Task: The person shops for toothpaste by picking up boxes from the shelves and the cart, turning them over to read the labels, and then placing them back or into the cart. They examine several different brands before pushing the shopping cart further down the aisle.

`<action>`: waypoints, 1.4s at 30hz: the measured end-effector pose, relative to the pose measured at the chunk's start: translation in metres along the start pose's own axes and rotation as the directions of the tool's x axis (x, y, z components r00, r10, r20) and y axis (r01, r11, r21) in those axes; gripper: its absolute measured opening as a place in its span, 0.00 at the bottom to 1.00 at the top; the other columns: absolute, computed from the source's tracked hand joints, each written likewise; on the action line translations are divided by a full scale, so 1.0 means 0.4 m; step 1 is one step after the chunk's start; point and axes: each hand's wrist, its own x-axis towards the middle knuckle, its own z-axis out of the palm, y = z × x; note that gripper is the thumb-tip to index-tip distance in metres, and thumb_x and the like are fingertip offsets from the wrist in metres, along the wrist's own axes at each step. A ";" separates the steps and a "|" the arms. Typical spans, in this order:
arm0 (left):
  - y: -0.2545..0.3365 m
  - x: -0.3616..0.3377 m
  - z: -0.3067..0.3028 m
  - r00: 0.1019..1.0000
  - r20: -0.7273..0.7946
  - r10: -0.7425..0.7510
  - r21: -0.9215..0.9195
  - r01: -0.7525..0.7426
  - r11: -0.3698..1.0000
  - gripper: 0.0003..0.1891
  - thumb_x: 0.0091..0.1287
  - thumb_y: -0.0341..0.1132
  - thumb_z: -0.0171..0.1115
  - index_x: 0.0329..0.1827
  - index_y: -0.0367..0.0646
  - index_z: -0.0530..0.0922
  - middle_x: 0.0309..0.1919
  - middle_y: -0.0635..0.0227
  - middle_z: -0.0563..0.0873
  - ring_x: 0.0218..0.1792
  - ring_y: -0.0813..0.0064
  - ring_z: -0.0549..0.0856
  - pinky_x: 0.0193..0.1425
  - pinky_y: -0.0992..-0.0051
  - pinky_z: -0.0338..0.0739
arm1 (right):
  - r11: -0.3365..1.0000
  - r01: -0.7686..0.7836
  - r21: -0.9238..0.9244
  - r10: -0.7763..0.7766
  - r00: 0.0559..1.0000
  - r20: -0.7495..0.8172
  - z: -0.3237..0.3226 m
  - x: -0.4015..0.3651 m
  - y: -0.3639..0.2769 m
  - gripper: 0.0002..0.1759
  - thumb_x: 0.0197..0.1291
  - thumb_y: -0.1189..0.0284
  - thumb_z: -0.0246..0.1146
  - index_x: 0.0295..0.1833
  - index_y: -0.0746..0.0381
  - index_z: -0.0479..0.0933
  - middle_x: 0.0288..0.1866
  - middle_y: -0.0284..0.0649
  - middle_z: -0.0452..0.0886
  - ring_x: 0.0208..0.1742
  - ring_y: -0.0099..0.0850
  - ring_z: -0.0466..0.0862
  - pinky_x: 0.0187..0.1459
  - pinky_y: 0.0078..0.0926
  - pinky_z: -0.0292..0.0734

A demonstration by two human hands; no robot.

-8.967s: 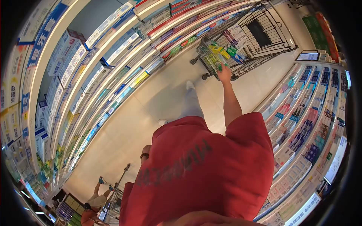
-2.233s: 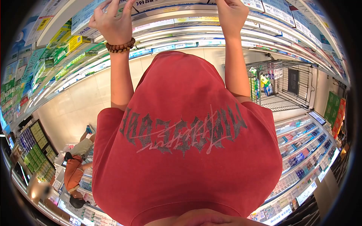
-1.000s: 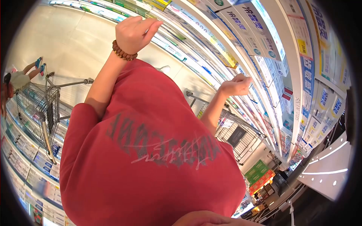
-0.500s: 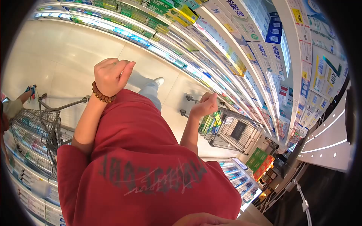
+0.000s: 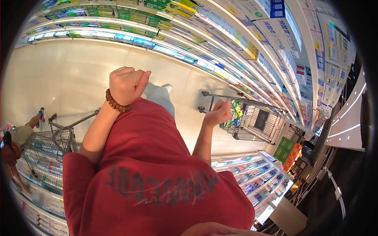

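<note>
My left hand [image 5: 128,84], with a brown bead bracelet [image 5: 114,102] at the wrist, is raised in front of my red shirt [image 5: 157,169]. Its fingers are curled into a fist, and nothing shows in them. To the right, my right hand [image 5: 217,113] is also closed, with no object visible in it. Behind that hand in the view stands a wire shopping cart [image 5: 256,120] holding green and yellow packages [image 5: 236,112]. I cannot see either hand touching the cart.
Long shelves of toothpaste boxes [image 5: 157,21] curve across the top and right. Another wire cart [image 5: 49,153] stands at the left, beside a person [image 5: 13,147]. More shelves [image 5: 256,177] are at lower right. Pale tiled floor [image 5: 71,74] runs between the shelves.
The view has shifted, so the carts and shelves appear farther right and lower. Both fists appear slightly farther right and lower, still closed. More of the person at the left shows.
</note>
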 end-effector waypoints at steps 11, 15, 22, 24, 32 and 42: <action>0.253 0.028 0.199 0.988 0.027 0.153 -0.092 -0.150 0.984 0.15 0.63 0.29 0.68 0.17 0.44 0.77 0.09 0.68 0.69 0.12 0.66 0.71 0.19 0.68 0.65 | 0.965 -0.098 -0.244 0.074 0.992 -0.106 -0.380 0.030 0.222 0.29 0.76 0.70 0.53 0.17 0.60 0.55 0.15 0.26 0.54 0.20 0.17 0.51 0.24 0.25 0.44; 0.285 -0.003 0.282 0.996 0.075 -0.057 -0.061 0.062 0.996 0.17 0.69 0.34 0.64 0.18 0.41 0.79 0.11 0.64 0.74 0.13 0.63 0.74 0.20 0.69 0.67 | 0.949 -0.176 -0.262 0.134 0.976 -0.173 -0.539 0.049 0.307 0.30 0.76 0.69 0.54 0.17 0.60 0.55 0.15 0.26 0.55 0.20 0.17 0.52 0.24 0.27 0.45; 0.047 -0.210 0.457 0.812 0.296 -0.504 0.489 0.324 0.810 0.26 0.74 0.50 0.53 0.24 0.43 0.86 0.19 0.59 0.85 0.23 0.56 0.85 0.31 0.58 0.78 | 0.873 -0.212 -0.440 0.176 0.977 -0.123 -0.650 -0.021 0.438 0.30 0.75 0.62 0.56 0.20 0.67 0.62 0.15 0.31 0.56 0.20 0.21 0.55 0.23 0.33 0.49; -0.001 -0.289 0.469 0.650 0.336 -0.681 0.561 0.443 0.699 0.28 0.75 0.53 0.48 0.25 0.44 0.87 0.23 0.60 0.88 0.29 0.54 0.87 0.39 0.56 0.81 | 0.861 -0.178 -0.477 0.175 0.983 -0.051 -0.684 -0.021 0.448 0.29 0.74 0.63 0.56 0.19 0.67 0.64 0.13 0.35 0.59 0.19 0.24 0.56 0.22 0.34 0.52; -0.156 -0.564 0.521 -0.267 0.432 -0.861 0.886 0.305 0.349 0.16 0.68 0.41 0.56 0.38 0.47 0.92 0.49 0.55 0.90 0.51 0.58 0.88 0.58 0.56 0.81 | 0.613 -0.182 -0.769 0.161 0.981 -0.103 -0.904 0.162 0.651 0.24 0.68 0.58 0.63 0.61 0.65 0.76 0.56 0.55 0.81 0.61 0.52 0.78 0.62 0.46 0.72; -0.177 -0.242 0.973 -0.095 0.597 -0.796 0.764 0.371 0.529 0.18 0.71 0.43 0.54 0.54 0.43 0.86 0.29 0.59 0.91 0.30 0.69 0.88 0.39 0.66 0.82 | 0.342 -0.415 -0.843 0.619 0.775 -0.130 -1.153 0.229 0.974 0.34 0.73 0.49 0.52 0.74 0.62 0.67 0.59 0.61 0.81 0.64 0.58 0.78 0.71 0.51 0.64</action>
